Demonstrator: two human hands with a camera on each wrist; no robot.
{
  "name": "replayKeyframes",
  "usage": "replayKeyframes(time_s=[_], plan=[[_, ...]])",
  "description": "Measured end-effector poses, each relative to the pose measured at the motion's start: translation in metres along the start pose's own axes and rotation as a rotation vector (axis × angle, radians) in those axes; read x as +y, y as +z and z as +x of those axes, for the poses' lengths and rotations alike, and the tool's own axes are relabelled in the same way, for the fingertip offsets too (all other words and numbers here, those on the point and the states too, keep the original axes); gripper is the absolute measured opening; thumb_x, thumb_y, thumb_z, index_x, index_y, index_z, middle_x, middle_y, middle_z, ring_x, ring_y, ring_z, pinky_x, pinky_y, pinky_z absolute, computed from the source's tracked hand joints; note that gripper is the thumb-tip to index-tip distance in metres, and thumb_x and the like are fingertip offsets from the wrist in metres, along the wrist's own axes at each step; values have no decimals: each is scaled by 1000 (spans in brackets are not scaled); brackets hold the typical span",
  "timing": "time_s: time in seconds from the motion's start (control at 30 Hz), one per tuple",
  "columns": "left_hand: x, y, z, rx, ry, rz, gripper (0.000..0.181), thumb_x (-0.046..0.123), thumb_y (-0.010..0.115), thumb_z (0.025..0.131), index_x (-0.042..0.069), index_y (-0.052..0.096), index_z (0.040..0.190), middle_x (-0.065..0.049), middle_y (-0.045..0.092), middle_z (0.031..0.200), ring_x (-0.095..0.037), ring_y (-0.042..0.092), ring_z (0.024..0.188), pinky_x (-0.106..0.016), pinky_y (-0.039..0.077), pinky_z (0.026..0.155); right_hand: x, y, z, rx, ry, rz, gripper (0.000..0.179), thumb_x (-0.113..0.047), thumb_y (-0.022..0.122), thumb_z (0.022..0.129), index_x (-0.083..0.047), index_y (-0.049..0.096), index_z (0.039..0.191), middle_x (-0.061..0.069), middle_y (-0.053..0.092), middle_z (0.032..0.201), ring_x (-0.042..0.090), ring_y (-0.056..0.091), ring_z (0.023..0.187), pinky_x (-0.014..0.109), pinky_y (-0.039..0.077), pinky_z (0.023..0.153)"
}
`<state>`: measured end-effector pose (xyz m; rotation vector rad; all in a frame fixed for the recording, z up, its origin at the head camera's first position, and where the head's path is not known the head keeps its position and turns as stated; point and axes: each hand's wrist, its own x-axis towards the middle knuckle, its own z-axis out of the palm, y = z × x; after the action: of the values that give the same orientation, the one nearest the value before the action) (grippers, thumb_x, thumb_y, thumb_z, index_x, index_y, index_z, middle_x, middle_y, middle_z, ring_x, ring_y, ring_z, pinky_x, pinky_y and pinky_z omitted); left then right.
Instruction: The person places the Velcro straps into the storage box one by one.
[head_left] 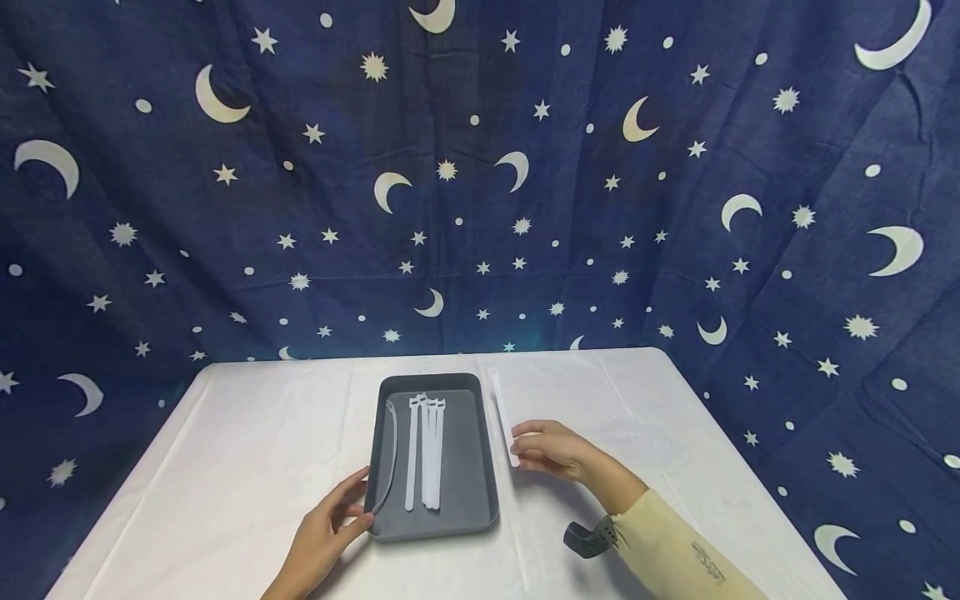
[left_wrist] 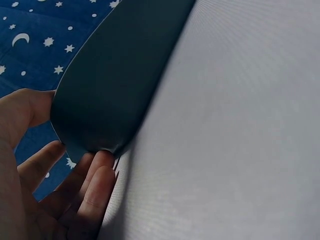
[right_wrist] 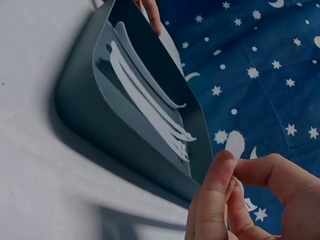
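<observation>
A dark grey tray (head_left: 470,525) lies on the white-covered table. Its near left corner is held by my left hand (head_left: 324,533), the thumb and fingers against the walls; the left wrist view shows this hand (left_wrist: 65,200) on the tray's outer side (left_wrist: 115,85). To the right of the tray, my right hand (head_left: 551,451) pinches one white cable tie (head_left: 502,408) near its rounded end, and the strap points away toward the back. In the right wrist view, that rounded tip (right_wrist: 235,143) sticks out between thumb and fingers. Several white cable ties (head_left: 432,454) lie lengthwise inside the tray.
A curved grey strap (head_left: 393,450) leans along the tray's left inner wall. The white tablecloth (head_left: 247,450) spreads around the tray. A dark blue curtain (head_left: 480,200) with moons and stars hangs behind. A black device (head_left: 588,539) sits at my right wrist.
</observation>
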<state>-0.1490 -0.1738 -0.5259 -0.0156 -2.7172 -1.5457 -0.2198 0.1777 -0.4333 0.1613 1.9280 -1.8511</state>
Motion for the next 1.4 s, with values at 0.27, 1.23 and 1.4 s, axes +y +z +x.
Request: replayKeyframes(time_s=[0.27, 1.23, 1.4], plan=[[-1, 0, 1, -5, -1, 5, 66, 41, 76, 84, 26, 50, 143, -3, 66, 127, 0, 62, 89, -22, 45, 73, -3, 16, 9, -24, 29, -19, 38, 6, 63, 83, 13, 51, 119, 5, 59, 82, 10, 64, 70, 24, 57, 68], [2, 2, -2, 9, 18, 14, 63, 38, 75, 86, 24, 51, 142, -8, 66, 128, 3, 61, 86, -21, 48, 70, -24, 63, 23, -40, 165, -255, 32, 10, 68, 82, 14, 62, 113, 6, 61, 72, 11, 64, 57, 21, 56, 60], [2, 1, -2, 5, 32, 2, 63, 36, 75, 86, 23, 51, 142, -9, 66, 128, 2, 61, 85, -21, 48, 68, -25, 68, 25, -37, 165, -265, 38, 12, 67, 81, 15, 59, 118, 7, 61, 73, 10, 63, 56, 21, 56, 60]])
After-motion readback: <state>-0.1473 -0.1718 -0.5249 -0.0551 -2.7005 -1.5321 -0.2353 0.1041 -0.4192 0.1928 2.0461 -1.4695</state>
